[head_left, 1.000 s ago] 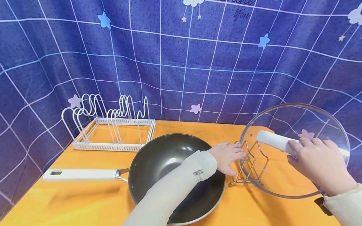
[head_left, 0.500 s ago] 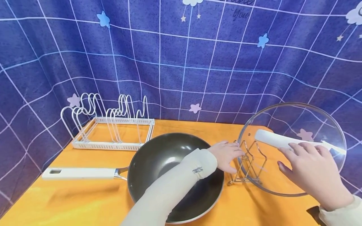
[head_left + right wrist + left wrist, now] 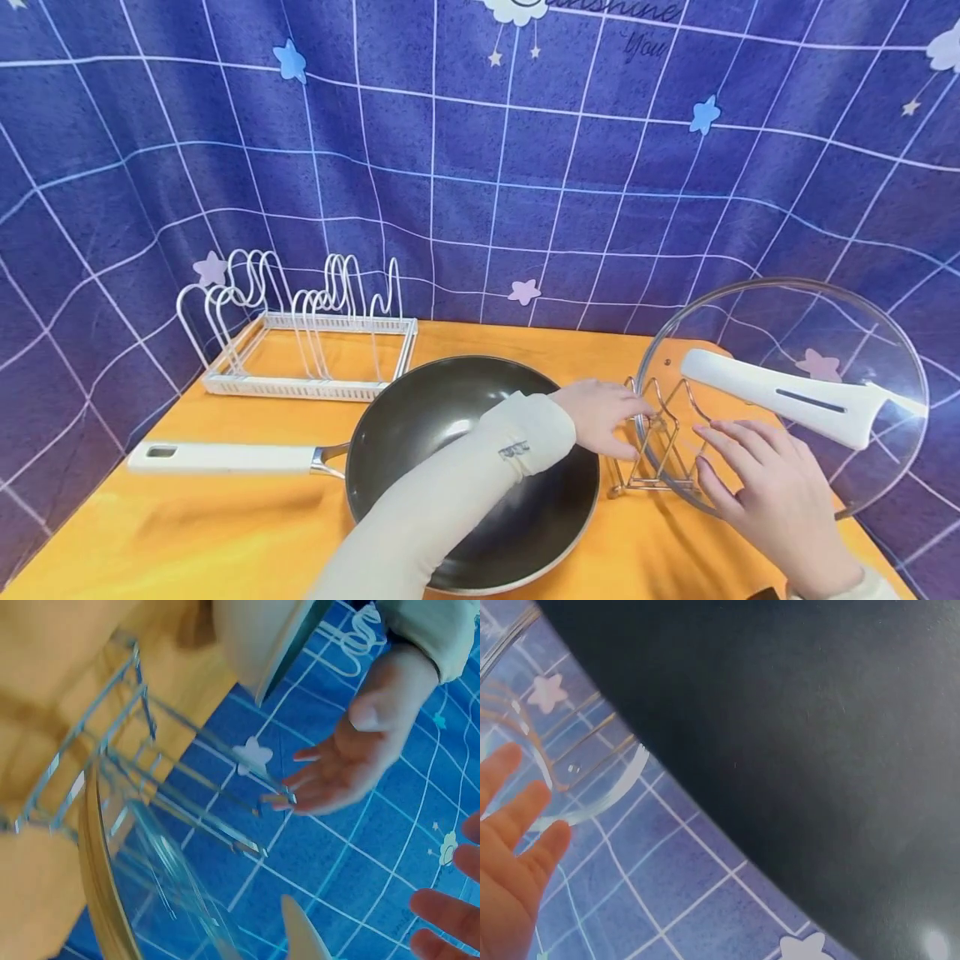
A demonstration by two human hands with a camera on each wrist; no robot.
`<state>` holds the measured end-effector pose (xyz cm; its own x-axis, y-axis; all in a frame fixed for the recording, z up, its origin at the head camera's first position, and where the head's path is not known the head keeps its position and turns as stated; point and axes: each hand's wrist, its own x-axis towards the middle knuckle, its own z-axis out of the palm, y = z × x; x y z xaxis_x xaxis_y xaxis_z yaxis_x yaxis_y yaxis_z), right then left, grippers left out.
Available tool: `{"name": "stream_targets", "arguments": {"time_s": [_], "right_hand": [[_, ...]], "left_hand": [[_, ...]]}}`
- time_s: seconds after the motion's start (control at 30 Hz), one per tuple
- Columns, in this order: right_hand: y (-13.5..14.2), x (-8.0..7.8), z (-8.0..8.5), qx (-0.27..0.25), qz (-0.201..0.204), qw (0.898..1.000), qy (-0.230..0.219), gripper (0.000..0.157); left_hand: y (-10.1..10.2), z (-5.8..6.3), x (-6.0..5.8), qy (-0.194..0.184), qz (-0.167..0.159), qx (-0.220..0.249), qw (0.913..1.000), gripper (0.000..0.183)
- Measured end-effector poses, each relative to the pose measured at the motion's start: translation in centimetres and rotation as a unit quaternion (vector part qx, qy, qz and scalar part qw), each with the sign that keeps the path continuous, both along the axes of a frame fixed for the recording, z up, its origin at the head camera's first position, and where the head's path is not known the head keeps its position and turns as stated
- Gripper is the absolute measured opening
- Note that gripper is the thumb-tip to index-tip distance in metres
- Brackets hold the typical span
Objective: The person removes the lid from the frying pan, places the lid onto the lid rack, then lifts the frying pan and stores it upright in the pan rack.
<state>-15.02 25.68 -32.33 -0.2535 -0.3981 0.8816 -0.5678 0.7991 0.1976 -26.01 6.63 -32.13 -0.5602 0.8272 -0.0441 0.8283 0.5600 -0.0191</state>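
Observation:
A large round glass lid (image 3: 750, 329) with a metal rim and a long white handle (image 3: 735, 379) stands tilted upright in a small metal wire rack (image 3: 654, 482) at the right. My left hand (image 3: 600, 412) reaches across the wok with fingers extended, its fingertips right at the rack's upper wires, as the right wrist view also shows. My right hand (image 3: 776, 492) is off the handle, in front of the lid's lower part, fingers spread and holding nothing. The dark wok (image 3: 420, 433) lies under my left forearm, its white handle (image 3: 225, 457) pointing left.
At the back left stands a white plastic-based rack (image 3: 300, 388) with several curved wire dividers. An orange cloth (image 3: 487, 333) covers the table, and a blue grid-patterned curtain (image 3: 465, 208) hangs behind it.
My right hand has let go of the lid's handle and moved left and down, towards the wire rack. The lid stays in the rack. My left hand has hardly moved.

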Motion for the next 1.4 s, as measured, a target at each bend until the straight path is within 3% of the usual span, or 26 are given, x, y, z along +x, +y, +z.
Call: {"name": "stream_targets", "arguments": {"time_s": [0.2, 0.37, 0.47, 0.57, 0.63, 0.7, 0.77, 0.83, 1.03, 1.2, 1.4], "right_hand": [[-0.6, 0.0, -1.5, -0.025, 0.020, 0.999, -0.016, 0.052], [-1.0, -0.1, -2.7, -0.046, 0.021, 0.998, -0.041, 0.054], [-1.5, -0.2, -3.6, -0.056, 0.032, 0.996, -0.061, 0.055], [-2.0, 0.1, -4.6, -0.045, 0.036, 0.993, -0.103, 0.055], [-2.2, 0.4, -5.1, -0.046, 0.039, 0.987, -0.151, 0.037], [-2.5, 1.0, -5.4, -0.060, 0.036, 0.971, -0.227, 0.029], [-2.9, 1.5, -5.6, -0.091, 0.034, 0.948, -0.302, 0.040], [-3.4, 1.8, -5.7, -0.128, 0.025, 0.919, -0.372, 0.049], [-5.3, 2.1, -5.7, -0.214, 0.014, 0.832, -0.512, 0.035], [-6.3, 1.8, -6.1, -0.260, 0.038, 0.794, -0.547, 0.021], [-6.3, 1.2, -6.6, -0.267, 0.036, 0.756, -0.597, 0.014]], "left_hand": [[-1.2, 1.3, 0.3, -0.039, 0.009, 0.015, 0.9991, 0.062], [-2.1, 1.4, 0.3, -0.010, -0.006, 0.007, 0.9999, 0.058], [-3.0, 1.2, -0.1, 0.002, 0.002, 0.004, 1.0000, 0.057], [-4.3, 1.2, -0.6, -0.001, 0.027, -0.004, 0.9996, 0.057], [-5.3, 1.4, -0.7, -0.004, 0.043, -0.011, 0.9990, 0.057], [-6.3, 1.6, -0.6, -0.010, 0.057, -0.013, 0.9983, 0.057], [-7.4, 1.8, -0.4, -0.017, 0.067, -0.011, 0.9976, 0.055], [-8.3, 1.9, -0.3, -0.025, 0.074, -0.003, 0.9970, 0.053], [-10.2, 2.3, 1.0, -0.029, 0.087, -0.022, 0.9956, 0.051], [-11.1, 2.3, 2.1, 0.005, 0.082, -0.054, 0.9951, 0.049], [-13.4, 2.1, 2.5, 0.013, 0.073, -0.049, 0.9960, 0.048]]}}
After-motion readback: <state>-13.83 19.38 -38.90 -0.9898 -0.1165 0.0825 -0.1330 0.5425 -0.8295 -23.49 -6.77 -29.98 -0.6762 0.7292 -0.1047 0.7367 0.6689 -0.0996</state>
